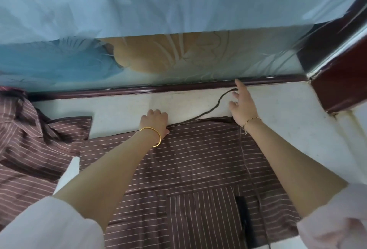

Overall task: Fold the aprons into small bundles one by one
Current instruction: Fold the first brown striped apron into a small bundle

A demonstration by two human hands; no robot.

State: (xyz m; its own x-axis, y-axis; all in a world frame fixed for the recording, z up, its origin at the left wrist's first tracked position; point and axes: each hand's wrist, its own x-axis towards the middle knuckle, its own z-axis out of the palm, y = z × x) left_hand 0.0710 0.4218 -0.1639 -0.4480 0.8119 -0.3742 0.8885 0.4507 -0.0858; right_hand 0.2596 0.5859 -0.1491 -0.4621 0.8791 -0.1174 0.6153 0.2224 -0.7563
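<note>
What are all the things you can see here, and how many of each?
flat apron: one, brown with thin pale stripes, spread mid-counter
crumpled apron: one, same stripes, heaped at left
tie strings: two, dark brown, one snaking over the counter, one lying down the flat apron
pocket: one, striped, on the flat apron
counter: one, white
rail: one, dark red, along the counter's far edge
patterned panel: one, blue and orange, behind the rail
bangle: one, gold, left wrist
bracelet: one, thin, right wrist
left hand: holds the flat apron's far edge
right hand: fingers spread, at the string's end
</note>
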